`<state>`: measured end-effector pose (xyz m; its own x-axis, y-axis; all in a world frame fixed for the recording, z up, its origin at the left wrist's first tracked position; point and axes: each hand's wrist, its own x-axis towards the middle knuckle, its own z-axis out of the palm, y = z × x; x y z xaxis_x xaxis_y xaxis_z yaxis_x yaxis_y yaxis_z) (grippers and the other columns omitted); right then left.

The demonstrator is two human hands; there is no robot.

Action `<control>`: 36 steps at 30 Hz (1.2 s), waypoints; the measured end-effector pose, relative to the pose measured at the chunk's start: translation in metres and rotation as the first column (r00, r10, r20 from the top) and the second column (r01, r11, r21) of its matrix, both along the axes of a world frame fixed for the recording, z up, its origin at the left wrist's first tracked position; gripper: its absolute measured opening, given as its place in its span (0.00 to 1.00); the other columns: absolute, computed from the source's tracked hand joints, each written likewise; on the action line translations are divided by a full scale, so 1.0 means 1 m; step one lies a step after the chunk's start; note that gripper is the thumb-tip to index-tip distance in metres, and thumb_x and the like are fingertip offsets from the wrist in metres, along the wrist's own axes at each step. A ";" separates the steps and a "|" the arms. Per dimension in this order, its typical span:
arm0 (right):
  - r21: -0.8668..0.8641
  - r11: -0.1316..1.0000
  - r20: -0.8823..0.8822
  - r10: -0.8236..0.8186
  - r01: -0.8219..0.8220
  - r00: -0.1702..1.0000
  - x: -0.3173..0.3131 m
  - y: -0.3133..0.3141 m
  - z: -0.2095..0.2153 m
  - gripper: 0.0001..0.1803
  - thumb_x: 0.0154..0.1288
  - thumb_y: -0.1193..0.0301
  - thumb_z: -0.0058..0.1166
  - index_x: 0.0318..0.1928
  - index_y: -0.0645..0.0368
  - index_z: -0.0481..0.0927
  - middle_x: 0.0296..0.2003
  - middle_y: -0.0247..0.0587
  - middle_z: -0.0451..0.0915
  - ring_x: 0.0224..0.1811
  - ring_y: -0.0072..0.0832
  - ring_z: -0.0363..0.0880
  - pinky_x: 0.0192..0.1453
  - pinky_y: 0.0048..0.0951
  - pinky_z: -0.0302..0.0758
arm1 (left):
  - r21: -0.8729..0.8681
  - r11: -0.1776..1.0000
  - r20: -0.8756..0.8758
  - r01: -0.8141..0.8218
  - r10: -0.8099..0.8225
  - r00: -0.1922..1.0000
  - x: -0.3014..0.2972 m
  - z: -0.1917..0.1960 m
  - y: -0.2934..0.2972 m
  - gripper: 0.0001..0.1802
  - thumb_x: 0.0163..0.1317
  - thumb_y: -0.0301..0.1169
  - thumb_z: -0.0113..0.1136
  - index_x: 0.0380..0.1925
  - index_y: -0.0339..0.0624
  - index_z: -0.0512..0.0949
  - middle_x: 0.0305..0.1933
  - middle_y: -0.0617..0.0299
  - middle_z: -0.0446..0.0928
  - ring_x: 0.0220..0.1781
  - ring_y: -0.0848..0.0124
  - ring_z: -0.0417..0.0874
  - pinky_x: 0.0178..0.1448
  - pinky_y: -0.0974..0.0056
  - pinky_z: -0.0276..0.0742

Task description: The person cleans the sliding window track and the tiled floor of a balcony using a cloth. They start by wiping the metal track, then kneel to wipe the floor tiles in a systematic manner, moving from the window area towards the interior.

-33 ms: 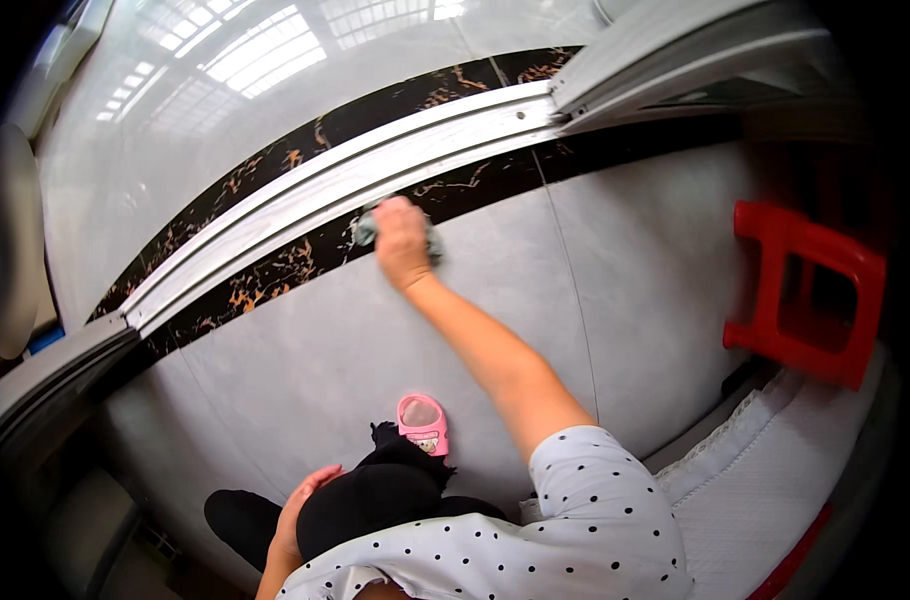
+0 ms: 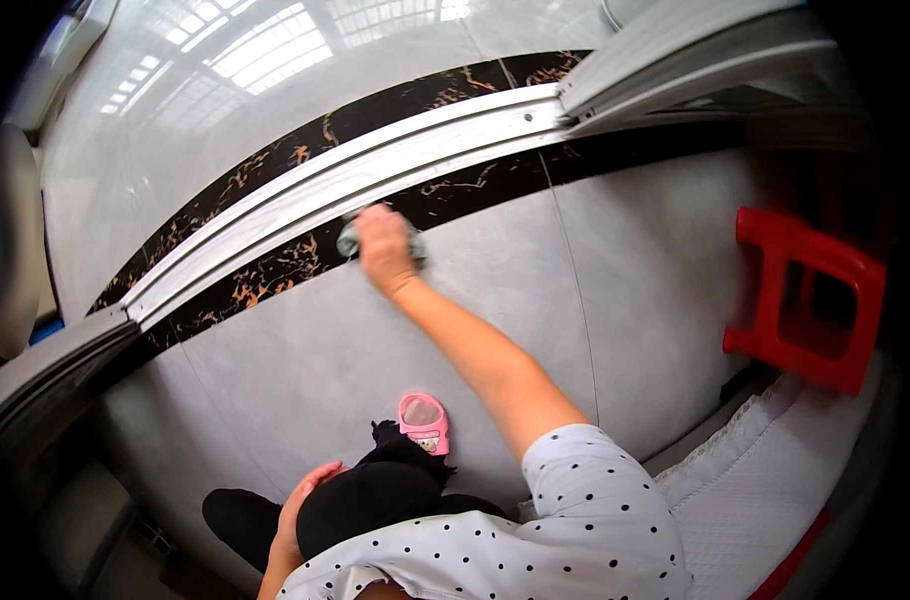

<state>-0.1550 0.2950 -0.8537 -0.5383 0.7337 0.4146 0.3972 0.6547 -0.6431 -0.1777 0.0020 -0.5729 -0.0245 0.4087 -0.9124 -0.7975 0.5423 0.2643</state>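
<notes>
My right hand [image 2: 386, 248] presses a grey-green cloth [image 2: 416, 246] down on the black marble strip [image 2: 280, 268] beside the sliding-door track. Folds of the cloth stick out on both sides of the hand, which is slightly blurred. The white metal track [image 2: 375, 163] runs just beyond the fingers. My left hand [image 2: 305, 500] lies against my black-trousered knee, its fingers stretched out and holding nothing.
A red plastic stool [image 2: 810, 300] stands at the right, near a white quilted cover [image 2: 765, 460]. My foot wears a pink slipper [image 2: 423, 422] on the grey tiled floor [image 2: 495, 350]. A door frame [image 2: 675, 65] rises at the track's right end.
My right hand has slid a little to the left along the black strip, taking the cloth with it. The left hand stays on the knee.
</notes>
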 end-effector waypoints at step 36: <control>-0.410 0.725 -0.277 0.479 -0.554 0.833 -0.163 -0.142 0.028 0.18 0.43 0.81 0.48 0.40 0.60 0.74 0.38 0.46 0.72 0.46 0.41 0.70 0.50 0.36 0.69 | 0.270 0.951 -0.632 -0.149 0.292 0.718 0.019 0.035 -0.035 0.18 0.58 0.37 0.46 0.37 0.29 0.70 0.42 0.44 0.74 0.48 0.59 0.74 0.57 0.59 0.65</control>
<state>-0.3181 0.1526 -0.8260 -0.8527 0.4790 0.2087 -0.0348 0.3465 -0.9374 -0.1590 -0.0327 -0.5379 -0.6987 0.4728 -0.5369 -0.4737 0.2566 0.8425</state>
